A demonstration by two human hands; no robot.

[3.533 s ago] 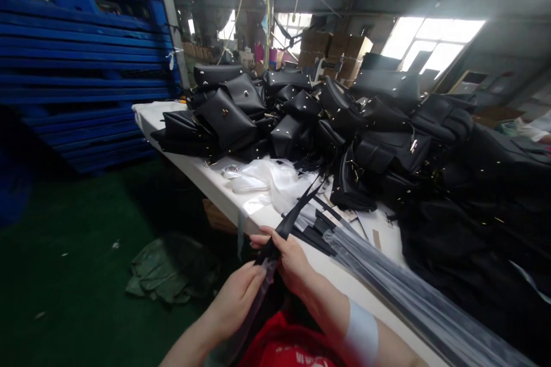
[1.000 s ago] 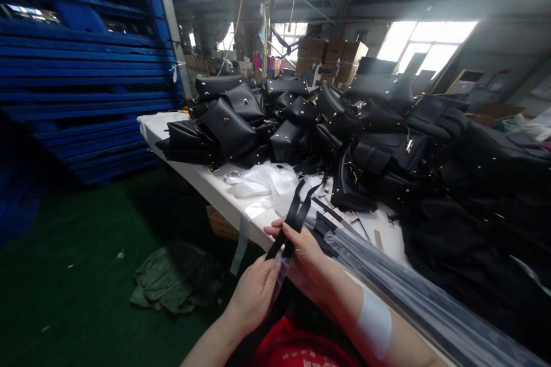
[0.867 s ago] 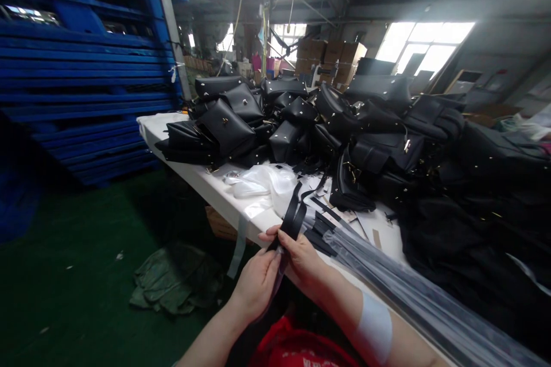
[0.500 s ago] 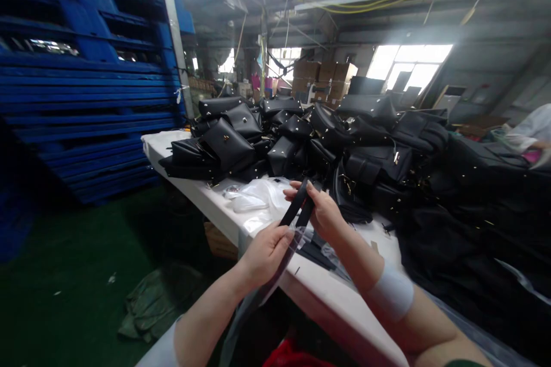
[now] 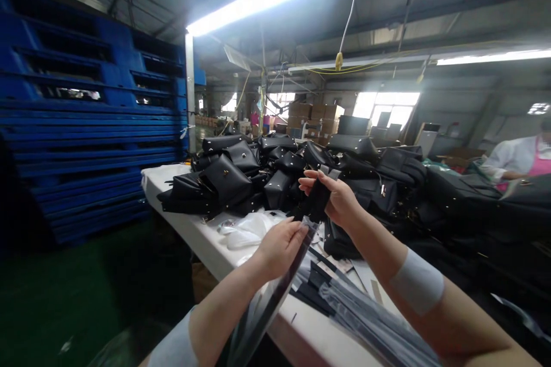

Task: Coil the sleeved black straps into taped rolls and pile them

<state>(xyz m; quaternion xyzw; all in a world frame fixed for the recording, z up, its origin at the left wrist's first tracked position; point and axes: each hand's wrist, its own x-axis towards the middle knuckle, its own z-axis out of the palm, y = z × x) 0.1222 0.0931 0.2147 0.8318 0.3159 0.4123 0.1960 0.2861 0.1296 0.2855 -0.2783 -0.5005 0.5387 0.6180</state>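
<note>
A black strap (image 5: 317,199), its lower length inside a clear plastic sleeve (image 5: 287,282), runs between my two hands over the table edge. My left hand (image 5: 282,246) is closed around the sleeve and strap near the sleeve's upper end. Higher and to the right, my right hand (image 5: 333,195) pinches the strap's bare upper part between thumb and fingers. A lighter grey end (image 5: 330,172) sticks up above that hand. Below the hands, more black straps in clear sleeves (image 5: 365,312) lie on the white table (image 5: 202,252).
Black handbags (image 5: 228,180) with metal studs are heaped along the table. White plastic bags (image 5: 247,229) lie in front of them. Blue pallets (image 5: 94,149) are stacked at left beside a metal post (image 5: 190,92). A co-worker (image 5: 514,157) stands at far right.
My view has tilted up, bringing a ceiling lamp and the co-worker into sight. My right hand has moved slightly right and holds the strap higher; more of the sleeved straps on the table show.
</note>
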